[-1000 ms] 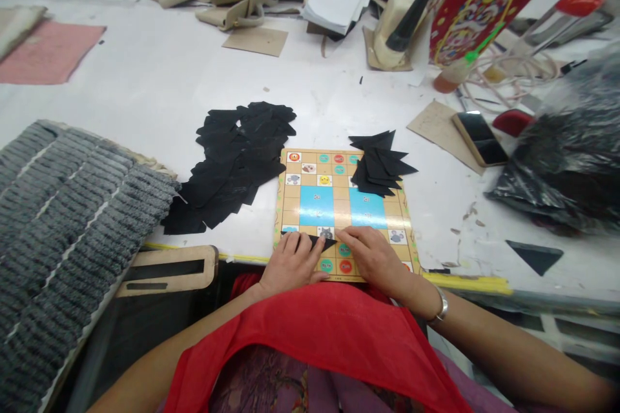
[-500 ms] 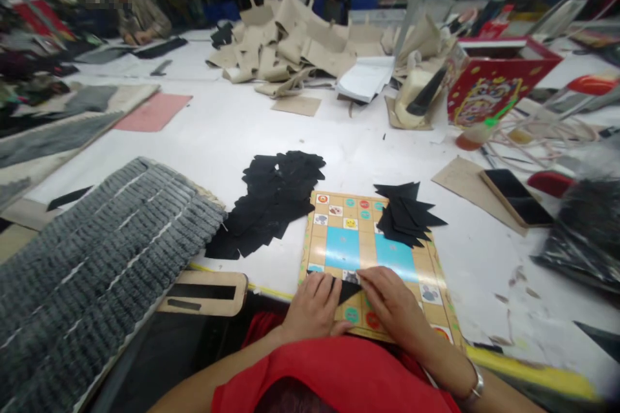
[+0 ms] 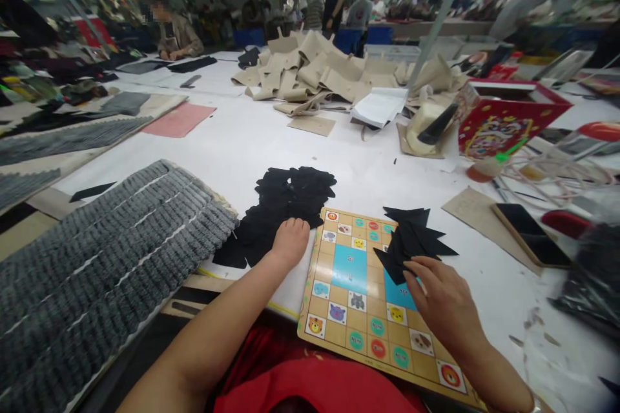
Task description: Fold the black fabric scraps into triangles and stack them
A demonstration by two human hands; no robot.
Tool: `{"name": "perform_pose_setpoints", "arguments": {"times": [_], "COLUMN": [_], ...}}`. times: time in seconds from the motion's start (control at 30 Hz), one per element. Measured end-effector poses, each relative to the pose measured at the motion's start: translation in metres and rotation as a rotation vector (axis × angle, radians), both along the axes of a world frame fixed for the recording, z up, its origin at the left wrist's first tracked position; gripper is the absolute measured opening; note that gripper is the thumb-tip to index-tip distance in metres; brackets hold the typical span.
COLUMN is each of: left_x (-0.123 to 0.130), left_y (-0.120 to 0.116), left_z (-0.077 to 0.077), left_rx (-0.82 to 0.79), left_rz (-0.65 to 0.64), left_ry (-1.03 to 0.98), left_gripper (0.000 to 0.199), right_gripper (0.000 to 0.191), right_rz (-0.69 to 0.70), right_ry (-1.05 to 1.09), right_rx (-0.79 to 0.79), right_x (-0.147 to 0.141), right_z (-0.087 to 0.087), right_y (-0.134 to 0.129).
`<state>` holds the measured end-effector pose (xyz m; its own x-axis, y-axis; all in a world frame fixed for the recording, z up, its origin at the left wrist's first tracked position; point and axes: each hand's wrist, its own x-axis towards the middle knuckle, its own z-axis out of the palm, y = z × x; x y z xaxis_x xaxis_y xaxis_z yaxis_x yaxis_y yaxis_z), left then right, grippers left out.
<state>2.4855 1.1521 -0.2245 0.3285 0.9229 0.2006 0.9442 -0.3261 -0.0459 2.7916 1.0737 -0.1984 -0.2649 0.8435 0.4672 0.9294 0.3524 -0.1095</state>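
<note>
My left hand (image 3: 291,242) reaches onto the right edge of a loose pile of black fabric pieces (image 3: 252,232). Its fingers are bent together over the cloth, and their tips are partly hidden. On the other side, my right hand (image 3: 443,290) pinches the lower tip of a folded, pointed black fabric piece (image 3: 394,261). That piece lies against a smaller stack of pointed black pieces (image 3: 421,235). Between my hands is a flat game board (image 3: 371,271) with animal pictures and blue areas; the stack overlaps its upper right corner.
Ribbed grey fabric (image 3: 121,258) covers the left front of the white table (image 3: 232,142). Beige cut pieces (image 3: 320,68) are heaped at the back. A phone (image 3: 530,232), red box (image 3: 508,119) and black plastic bag (image 3: 588,284) lie right. A person (image 3: 177,39) sits far left.
Both hands have left the black piece's folding spot at the board's lower middle. The left went up-left to the large pile, the right moved up-right to the stack with a piece. The view tilted up.
</note>
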Motion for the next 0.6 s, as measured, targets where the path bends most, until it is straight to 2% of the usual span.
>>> {"name": "perform_pose_setpoints", "arguments": {"times": [0.1, 0.23, 0.3, 0.37, 0.47, 0.53, 0.6], "left_x": [-0.002, 0.001, 0.006, 0.008, 0.002, -0.005, -0.012], "left_y": [0.001, -0.034, -0.047, -0.046, -0.022, -0.004, 0.004], "left_z": [0.004, 0.012, 0.012, 0.009, 0.0, -0.003, -0.002], "left_rx": [-0.023, -0.028, -0.01, 0.048, 0.072, 0.033, 0.022], "left_rz": [-0.019, -0.077, -0.129, -0.109, -0.009, -0.009, -0.029], "left_ry": [-0.013, -0.023, -0.032, -0.043, -0.029, -0.011, -0.01], "left_gripper": [0.017, 0.017, 0.017, 0.018, 0.021, 0.016, 0.014], "right_gripper": [0.026, 0.04, 0.049, 0.054, 0.058, 0.057, 0.054], "right_rz": [0.096, 0.044, 0.011, 0.0, 0.002, 0.01, -0.015], "right_ry": [0.297, 0.842, 1.09, 1.189, 1.147, 1.117, 1.074], "right_rx": [-0.29, -0.948, -1.16, -1.225, -1.194, -1.187, -1.204], "right_x": [-0.024, -0.061, -0.075, -0.087, -0.097, -0.095, -0.081], "right_z": [-0.005, -0.011, -0.01, -0.009, -0.008, -0.009, -0.011], "right_y": [-0.013, -0.021, -0.018, -0.014, -0.01, -0.008, -0.003]}}
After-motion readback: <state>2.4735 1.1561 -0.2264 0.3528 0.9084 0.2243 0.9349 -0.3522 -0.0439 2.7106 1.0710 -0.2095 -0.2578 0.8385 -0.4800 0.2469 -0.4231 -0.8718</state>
